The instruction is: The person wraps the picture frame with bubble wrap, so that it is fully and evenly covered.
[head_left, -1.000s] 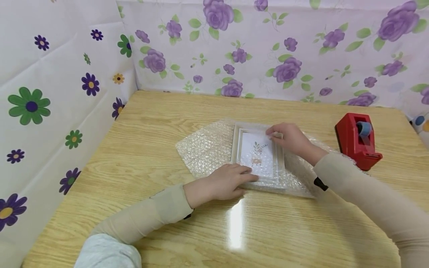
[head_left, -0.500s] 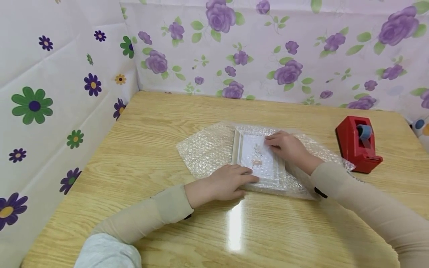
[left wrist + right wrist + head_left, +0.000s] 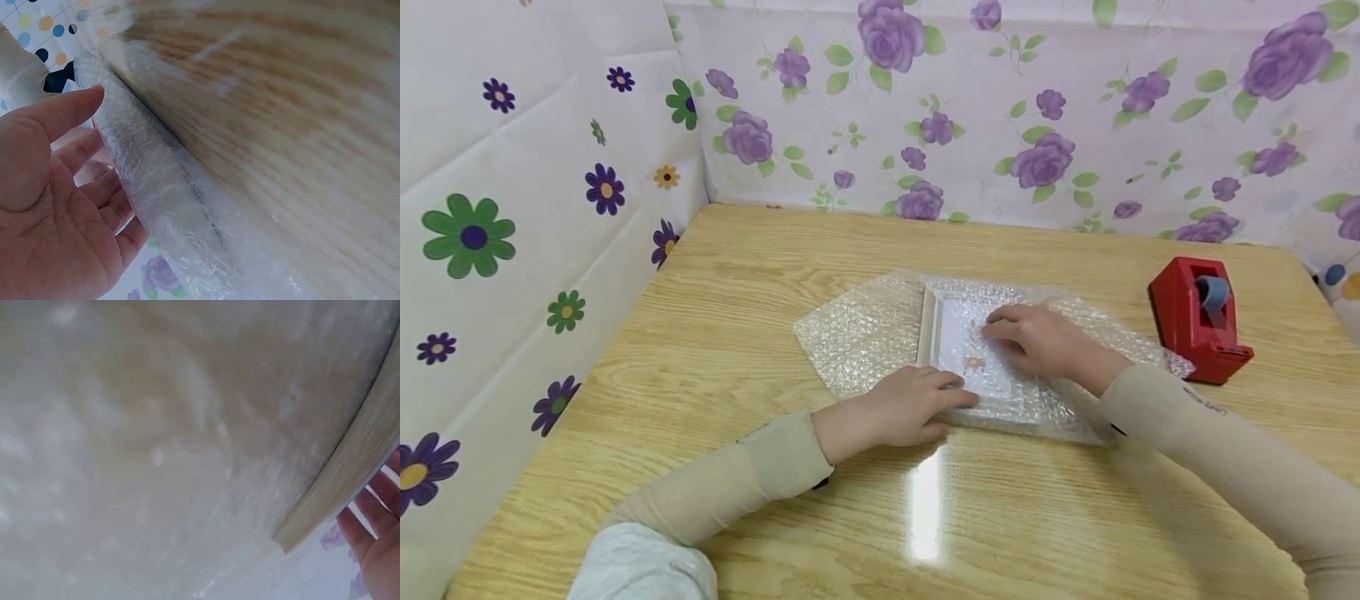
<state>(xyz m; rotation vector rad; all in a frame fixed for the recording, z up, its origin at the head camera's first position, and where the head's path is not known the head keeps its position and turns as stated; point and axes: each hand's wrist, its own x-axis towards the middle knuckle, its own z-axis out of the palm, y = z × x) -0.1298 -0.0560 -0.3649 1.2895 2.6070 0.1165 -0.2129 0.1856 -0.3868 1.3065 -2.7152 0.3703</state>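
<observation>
1. Fingers of the left hand [image 3: 910, 408] lie apart and loosely bent on the near left part of the picture frame [image 3: 961, 346], with bubble wrap [image 3: 859, 335] between; the left wrist view shows the thumb well separated.
2. Right-hand fingers rest on the wrapped face of the frame, right of its middle; the right wrist view shows them straight, with gaps between. That right hand [image 3: 1041, 340] has its thumb mostly hidden.
3. Lying face up at the middle of the table [image 3: 730, 350], the frame shows a pale border and a small plant print. Clear wrap covers its face and spreads beyond it left and right.
4. Farther right stands a red tape dispenser [image 3: 1197, 321] with a blue roll core, near the wrap's right corner.
5. Purple-rose cloth [image 3: 850, 100] hangs behind the table's far edge.
</observation>
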